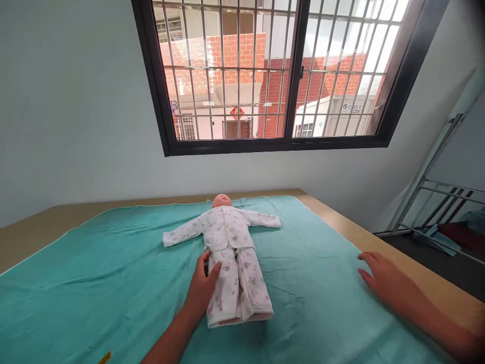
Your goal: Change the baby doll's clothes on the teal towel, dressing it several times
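Note:
A baby doll lies on its back on a teal cloth, its head toward the wall. It wears a white printed long-sleeved top with sleeves spread to both sides, and matching white pants whose legs point toward me. My left hand rests at the left hip of the pants, thumb on the fabric and apart from the index finger; its other fingers are partly hidden. Off to the right, my right hand is held over the cloth's edge, open and holding nothing, with thumb and fingers apart.
The cloth covers most of a wooden table. Behind it are a white wall and a barred window with a dark frame. A metal bed frame stands at the right. A small yellow tag shows at the bottom left.

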`<state>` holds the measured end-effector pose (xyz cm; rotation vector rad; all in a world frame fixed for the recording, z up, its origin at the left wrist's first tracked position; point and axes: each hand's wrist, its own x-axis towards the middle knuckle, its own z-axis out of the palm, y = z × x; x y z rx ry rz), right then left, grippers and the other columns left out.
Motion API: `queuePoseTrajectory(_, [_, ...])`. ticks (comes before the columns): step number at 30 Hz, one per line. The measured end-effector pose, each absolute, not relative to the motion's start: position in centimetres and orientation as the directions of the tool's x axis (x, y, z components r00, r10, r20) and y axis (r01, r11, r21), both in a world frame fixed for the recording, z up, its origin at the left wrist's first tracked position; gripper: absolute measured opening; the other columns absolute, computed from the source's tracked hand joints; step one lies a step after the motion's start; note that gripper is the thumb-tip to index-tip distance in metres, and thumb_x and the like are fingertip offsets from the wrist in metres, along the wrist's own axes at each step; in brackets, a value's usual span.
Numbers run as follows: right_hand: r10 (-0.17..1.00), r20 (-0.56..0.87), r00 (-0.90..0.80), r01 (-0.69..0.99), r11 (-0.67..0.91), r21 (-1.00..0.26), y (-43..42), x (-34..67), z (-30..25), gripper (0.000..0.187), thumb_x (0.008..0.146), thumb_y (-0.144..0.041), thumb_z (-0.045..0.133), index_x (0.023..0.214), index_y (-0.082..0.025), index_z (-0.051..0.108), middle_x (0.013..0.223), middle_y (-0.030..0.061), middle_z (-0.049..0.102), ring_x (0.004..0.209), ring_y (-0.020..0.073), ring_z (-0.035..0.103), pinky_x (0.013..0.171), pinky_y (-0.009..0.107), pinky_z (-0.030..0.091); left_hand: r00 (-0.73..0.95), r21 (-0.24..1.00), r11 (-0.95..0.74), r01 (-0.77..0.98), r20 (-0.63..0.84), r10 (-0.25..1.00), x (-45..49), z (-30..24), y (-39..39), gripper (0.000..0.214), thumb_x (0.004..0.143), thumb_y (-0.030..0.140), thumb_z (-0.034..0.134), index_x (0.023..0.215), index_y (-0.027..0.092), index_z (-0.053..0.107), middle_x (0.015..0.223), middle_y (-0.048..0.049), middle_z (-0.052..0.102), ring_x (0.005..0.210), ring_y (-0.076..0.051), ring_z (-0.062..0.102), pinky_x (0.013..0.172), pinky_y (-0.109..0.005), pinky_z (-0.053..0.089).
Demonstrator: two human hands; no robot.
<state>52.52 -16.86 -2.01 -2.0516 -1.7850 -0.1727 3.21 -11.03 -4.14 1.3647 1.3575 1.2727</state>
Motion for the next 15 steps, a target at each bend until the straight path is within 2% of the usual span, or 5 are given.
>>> queuePoseTrajectory(3, [0.985,0.115,0.131,0.730,-0.017,-0.683,-13.8,44.8,-0.9,0.034,0.084,-0.047,0.053,0.108,-0.024,0.060,0.120,0.0110,0.061,0.110,0.0293,0.058,0.090,0.042,0.047,-0.088,0.980,-0.094,0.176,0.111,0.990,3.8,-3.7,-11.1,0.077,0.075,0.051,0.066,0.136,0.017,0.036,0.144,-0.0183,0.041,0.131,-0.032,0.043,0.105,-0.044,0.039])
queuePoseTrajectory(6, [0.999,-0.032,0.024,0.240,-0.037,-0.970,-9.8,36.3,0.0,0.038,0.082,-0.052,0.058,0.106,-0.023,0.062,0.122,0.0099,0.062,0.113,0.0257,0.059,0.096,0.038,0.048,-0.060,0.987,-0.089,0.134,0.098,0.993,4.4,-3.4,-11.0,0.093,0.068,0.046,0.073,0.143,0.015,0.027,0.151,-0.0192,0.032,0.136,-0.032,0.036,0.109,-0.042,0.036])
queuePoseTrajectory(8, [0.998,-0.060,0.012,-0.045,-0.059,-0.997,-6.9,31.5,0.2,0.034,0.080,-0.049,0.062,0.100,-0.021,0.064,0.121,0.0099,0.063,0.116,0.0247,0.058,0.099,0.036,0.047,-0.034,0.993,-0.091,0.077,0.094,0.995,4.7,-3.5,-10.7,0.102,0.065,0.043,0.076,0.146,0.014,0.022,0.153,-0.0185,0.028,0.139,-0.031,0.032,0.112,-0.040,0.032])
queuePoseTrajectory(10, [0.997,-0.072,-0.021,-0.217,-0.075,-0.973,-4.4,27.8,-0.2,0.029,0.079,-0.046,0.065,0.095,-0.022,0.065,0.115,0.0087,0.067,0.115,0.0254,0.059,0.098,0.038,0.049,-0.006,0.994,-0.105,0.003,0.105,0.994,4.8,-4.0,-10.2,0.108,0.062,0.040,0.077,0.148,0.014,0.018,0.155,-0.0172,0.025,0.141,-0.030,0.029,0.114,-0.037,0.029])
queuePoseTrajectory(15, [0.981,-0.101,-0.167,-0.265,-0.143,-0.954,-1.7,24.0,-2.1,0.043,0.079,-0.050,0.063,0.108,-0.019,0.062,0.112,0.0102,0.069,0.103,0.0293,0.065,0.090,0.045,0.052,0.081,0.977,-0.070,-0.204,0.088,0.993,5.2,-5.0,-9.4,0.126,0.053,0.034,0.082,0.152,0.018,0.004,0.157,-0.0143,0.021,0.140,-0.029,0.031,0.110,-0.033,0.035])
